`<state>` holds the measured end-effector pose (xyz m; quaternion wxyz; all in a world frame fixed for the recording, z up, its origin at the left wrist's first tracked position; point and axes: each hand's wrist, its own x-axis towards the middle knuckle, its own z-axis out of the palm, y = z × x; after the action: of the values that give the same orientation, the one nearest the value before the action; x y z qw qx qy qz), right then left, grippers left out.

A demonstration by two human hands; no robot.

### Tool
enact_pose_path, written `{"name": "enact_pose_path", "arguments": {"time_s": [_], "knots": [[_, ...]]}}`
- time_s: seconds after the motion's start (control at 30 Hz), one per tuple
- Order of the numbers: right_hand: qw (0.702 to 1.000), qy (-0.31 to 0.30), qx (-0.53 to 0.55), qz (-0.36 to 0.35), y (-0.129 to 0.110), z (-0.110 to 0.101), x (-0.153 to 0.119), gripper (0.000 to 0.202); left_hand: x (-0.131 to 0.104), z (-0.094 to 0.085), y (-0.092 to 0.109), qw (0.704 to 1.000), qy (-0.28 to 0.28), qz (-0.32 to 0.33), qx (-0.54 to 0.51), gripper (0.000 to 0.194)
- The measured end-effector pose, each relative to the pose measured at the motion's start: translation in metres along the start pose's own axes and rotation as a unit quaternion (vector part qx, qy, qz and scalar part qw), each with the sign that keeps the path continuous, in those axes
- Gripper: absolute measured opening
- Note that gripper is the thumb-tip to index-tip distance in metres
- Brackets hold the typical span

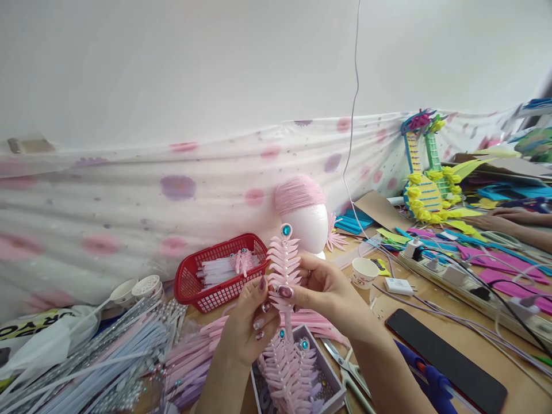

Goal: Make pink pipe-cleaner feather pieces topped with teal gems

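Held upright at the middle of the head view is a pink feather-shaped ornament point(284, 256) with a row of pearls down its centre and a blue gem on top. My left hand point(252, 322) pinches its left edge low down. My right hand point(321, 287) grips the same ornament from the right, thumb across the front. Just below, a pale box point(338, 397) holds similar pink ornaments point(287, 371) with pearls and blue gems. Scissors point(345, 362) lie to the right of the box, partly behind my right forearm.
A red basket point(187, 282) with white strips stands behind my left hand. Beyond are a white foam head point(313, 230) and a paper cup point(364, 271). Pipe cleaners point(129, 351) cover the left. A phone point(446, 359), glue gun point(431, 376) and power strip point(440, 276) lie right. Another person's arms point(509, 224) reach in.
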<state>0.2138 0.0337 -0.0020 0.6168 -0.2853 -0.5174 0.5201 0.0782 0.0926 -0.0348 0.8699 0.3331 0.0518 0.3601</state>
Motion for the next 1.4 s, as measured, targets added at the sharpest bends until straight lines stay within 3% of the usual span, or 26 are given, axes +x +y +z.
{"name": "enact_pose_path", "arguments": {"time_s": [0.3,0.53,0.77,1.1,1.4], "knots": [[1.000,-0.014,0.010,-0.011,0.001,0.001,-0.002,0.029,-0.001,-0.002,0.004,1.000,-0.009,0.008,-0.005,0.020],[0.999,-0.025,0.017,-0.012,0.001,-0.001,-0.002,0.025,-0.004,-0.009,0.010,0.996,-0.060,-0.055,0.034,0.017],[0.999,-0.029,0.011,-0.014,-0.001,-0.001,-0.005,0.024,-0.004,-0.011,0.011,0.994,-0.074,-0.067,0.053,0.019],[0.999,-0.029,0.022,0.001,0.001,-0.002,-0.003,0.024,-0.005,-0.008,0.010,0.998,-0.012,-0.062,0.010,0.019],[1.000,0.006,-0.018,0.008,-0.005,-0.007,-0.003,0.023,-0.004,-0.002,0.009,0.994,0.042,-0.043,0.089,0.038]]}}
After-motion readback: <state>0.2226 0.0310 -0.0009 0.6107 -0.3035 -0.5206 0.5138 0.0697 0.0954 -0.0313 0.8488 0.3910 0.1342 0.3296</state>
